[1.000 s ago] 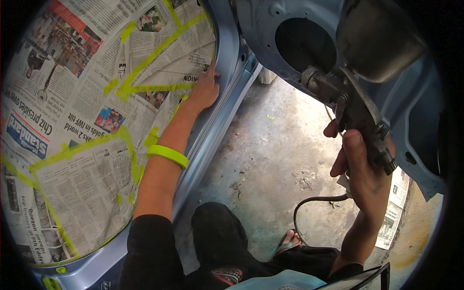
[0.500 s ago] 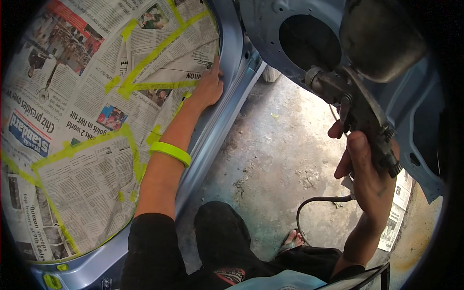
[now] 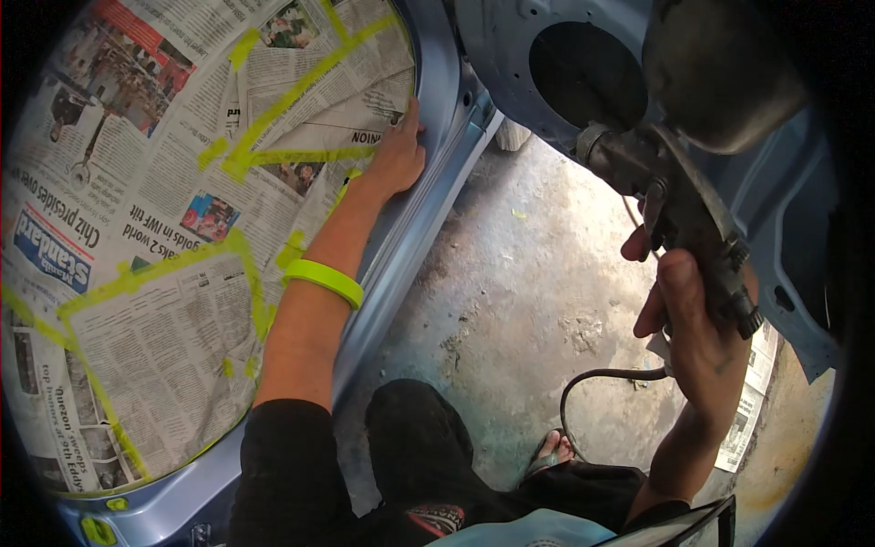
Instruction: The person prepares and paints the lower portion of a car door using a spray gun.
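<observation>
My right hand [image 3: 702, 324] is wrapped round a dark, worn paint spray gun [image 3: 693, 219], held up on the right with its nozzle end pointing to the upper left. A rounded dark cup [image 3: 725, 68] sits above the gun, and a black hose [image 3: 583, 381] curves away below my wrist. On the left, my left hand [image 3: 399, 159] rests on the blue car body sill [image 3: 383, 264], its index finger stretched out along the edge of the newspaper masking [image 3: 173, 365]. Nothing shows in that hand. Yellow-green tape [image 3: 244, 260] holds the sheets.
A bare blue car door panel [image 3: 501, 46] with a large round hole stands at the upper right, close to the gun. Stained concrete floor [image 3: 510, 273] lies between it and the sill. Newspaper [image 3: 752, 392] lies on the floor at the right. My knee [image 3: 415, 419] is near the sill.
My left hand has shifted very slightly along the sill, its index finger a little farther up. The spray gun stays almost where it was in my right hand.
</observation>
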A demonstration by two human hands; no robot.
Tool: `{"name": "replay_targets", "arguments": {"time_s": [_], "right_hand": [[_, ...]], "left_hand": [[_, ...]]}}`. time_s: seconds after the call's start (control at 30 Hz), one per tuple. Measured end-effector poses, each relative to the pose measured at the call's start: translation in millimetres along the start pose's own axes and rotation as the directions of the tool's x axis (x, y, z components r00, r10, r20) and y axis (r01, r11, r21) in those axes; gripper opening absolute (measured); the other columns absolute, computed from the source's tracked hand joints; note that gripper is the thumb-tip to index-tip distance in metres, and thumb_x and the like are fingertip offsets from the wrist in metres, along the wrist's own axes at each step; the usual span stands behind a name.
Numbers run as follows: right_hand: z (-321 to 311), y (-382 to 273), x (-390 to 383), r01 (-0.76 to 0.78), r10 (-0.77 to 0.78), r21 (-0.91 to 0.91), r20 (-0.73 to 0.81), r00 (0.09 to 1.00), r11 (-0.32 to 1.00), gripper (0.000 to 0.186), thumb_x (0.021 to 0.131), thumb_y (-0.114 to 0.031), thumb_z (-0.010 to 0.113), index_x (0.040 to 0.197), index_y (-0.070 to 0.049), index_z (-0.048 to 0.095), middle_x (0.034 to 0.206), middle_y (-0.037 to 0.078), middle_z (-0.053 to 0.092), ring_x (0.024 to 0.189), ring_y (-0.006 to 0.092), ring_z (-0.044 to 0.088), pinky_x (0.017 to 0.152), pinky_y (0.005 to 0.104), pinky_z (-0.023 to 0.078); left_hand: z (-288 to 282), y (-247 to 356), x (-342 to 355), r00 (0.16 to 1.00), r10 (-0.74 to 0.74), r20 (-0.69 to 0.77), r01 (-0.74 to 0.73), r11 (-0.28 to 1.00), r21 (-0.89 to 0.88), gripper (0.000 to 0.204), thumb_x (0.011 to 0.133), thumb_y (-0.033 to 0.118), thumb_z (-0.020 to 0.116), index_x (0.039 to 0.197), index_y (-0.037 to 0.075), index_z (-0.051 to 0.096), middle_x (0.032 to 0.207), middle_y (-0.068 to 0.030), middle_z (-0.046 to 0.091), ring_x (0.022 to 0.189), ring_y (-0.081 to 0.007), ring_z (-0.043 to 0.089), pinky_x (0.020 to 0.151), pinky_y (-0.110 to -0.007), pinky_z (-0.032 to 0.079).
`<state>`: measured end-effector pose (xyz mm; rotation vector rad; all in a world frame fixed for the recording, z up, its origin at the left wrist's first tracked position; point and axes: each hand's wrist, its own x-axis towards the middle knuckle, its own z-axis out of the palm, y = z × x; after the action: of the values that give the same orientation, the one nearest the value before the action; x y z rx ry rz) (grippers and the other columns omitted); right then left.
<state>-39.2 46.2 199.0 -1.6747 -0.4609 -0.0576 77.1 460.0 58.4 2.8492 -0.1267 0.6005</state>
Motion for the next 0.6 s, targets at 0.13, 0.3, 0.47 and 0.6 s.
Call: {"name": "replay_targets", "arguments": {"time_s": [0.13, 0.3, 0.47, 0.6], "right_hand": [[-4, 2, 0, 0.069, -0.068, -0.071, 0.011, 0.998, 0.995, 0.054, 0.099, -0.041, 0.062, 0.13, 0.003, 0.059, 0.092, 0.013, 0.071, 0.045, 0.007, 0.055, 0.04, 0.0202, 0.042], [-2, -12, -1, -0.082, 0.082, 0.074, -0.003, 0.997, 0.994, 0.056, 0.086, -0.045, 0.079, 0.115, 0.001, 0.064, 0.082, 0.003, 0.065, 0.057, 0.0075, 0.055, 0.049, 0.0218, 0.045], [-3, -10, -1, -0.073, 0.073, 0.062, -0.008, 0.997, 0.995, 0.057, 0.085, -0.045, 0.079, 0.116, 0.001, 0.064, 0.082, 0.003, 0.065, 0.057, 0.0074, 0.055, 0.048, 0.0214, 0.044], [1, -12, -1, -0.059, 0.06, 0.094, -0.003, 0.998, 0.994, 0.055, 0.085, -0.045, 0.078, 0.114, 0.0, 0.065, 0.082, 0.003, 0.065, 0.057, 0.0071, 0.054, 0.048, 0.0213, 0.044]], "left_hand": [[-3, 8, 4, 0.992, -0.097, 0.081, 0.105, 0.989, -0.107, 0.083, 0.084, 0.002, 0.049, 0.156, -0.008, 0.008, 0.125, -0.0258, 0.058, 0.112, -0.045, 0.054, 0.105, -0.048, 0.039], [1, 1, 1, 0.999, -0.002, -0.035, 0.0, 0.999, -0.054, 0.084, 0.084, 0.002, 0.049, 0.156, -0.008, 0.007, 0.12, -0.0249, 0.06, 0.11, -0.0448, 0.055, 0.103, -0.049, 0.041], [-10, 14, 6, 0.982, -0.115, 0.15, 0.133, 0.984, -0.119, 0.083, 0.083, 0.002, 0.05, 0.155, -0.01, 0.01, 0.122, -0.0242, 0.059, 0.112, -0.0441, 0.055, 0.103, -0.049, 0.04], [-3, 4, 5, 1.0, -0.003, -0.001, 0.003, 0.997, -0.074, 0.082, 0.083, 0.002, 0.05, 0.154, -0.01, 0.012, 0.119, -0.0234, 0.061, 0.11, -0.0434, 0.055, 0.102, -0.048, 0.041]]}}
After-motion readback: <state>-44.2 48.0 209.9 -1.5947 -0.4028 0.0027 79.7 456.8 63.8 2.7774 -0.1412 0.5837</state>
